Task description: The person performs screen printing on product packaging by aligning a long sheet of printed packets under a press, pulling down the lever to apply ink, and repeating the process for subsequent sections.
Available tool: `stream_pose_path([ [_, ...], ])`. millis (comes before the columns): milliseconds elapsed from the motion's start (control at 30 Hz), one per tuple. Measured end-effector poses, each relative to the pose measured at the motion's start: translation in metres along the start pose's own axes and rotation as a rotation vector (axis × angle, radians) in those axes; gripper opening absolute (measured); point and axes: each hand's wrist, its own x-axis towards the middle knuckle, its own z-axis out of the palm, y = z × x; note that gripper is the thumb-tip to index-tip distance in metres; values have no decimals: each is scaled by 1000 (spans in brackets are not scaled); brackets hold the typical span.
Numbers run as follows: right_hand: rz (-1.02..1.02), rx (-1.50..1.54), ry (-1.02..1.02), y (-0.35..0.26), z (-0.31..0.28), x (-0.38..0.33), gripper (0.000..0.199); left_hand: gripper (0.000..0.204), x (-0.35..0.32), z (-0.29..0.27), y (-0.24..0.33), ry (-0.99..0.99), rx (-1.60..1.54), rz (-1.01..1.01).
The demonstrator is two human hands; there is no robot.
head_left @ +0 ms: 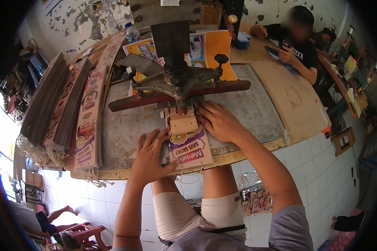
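A long printed cardboard strip [188, 151], purple and cream with a string at its near end, lies on the grey press bed in front of me. On it, right beneath the press's central post, is a small wooden block [183, 124]. My left hand [151, 157] rests at the strip's left side, fingers spread and thumb touching its near left edge. On the other side, my right hand [220, 122] lies with fingers stretched out along the strip's right edge, beside the block. Neither hand grips anything. The strip's far end is hidden under the press [178, 81].
Stacks of similar strips [89, 121] with strings stand at the left of the table. A wooden board [287, 96] covers the right side, where another person [299, 46] sits. A bottle [132, 32] and colourful printed sheets [215, 52] are behind the press.
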Motion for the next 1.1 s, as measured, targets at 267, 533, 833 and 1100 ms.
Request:
stream_pose_path([
  [267, 1, 18, 40, 0, 2, -2, 45, 88, 0, -1, 0, -5, -7, -6],
  [533, -10, -41, 88, 0, 5, 1, 41, 91, 0, -1, 1, -18, 3, -3],
  [833, 45, 50, 130, 1, 7, -7, 44, 85, 0, 0, 1, -17, 0, -29],
  [1100, 174, 421, 200, -60, -16, -19, 47, 83, -5, 1, 0, 15, 28, 22],
])
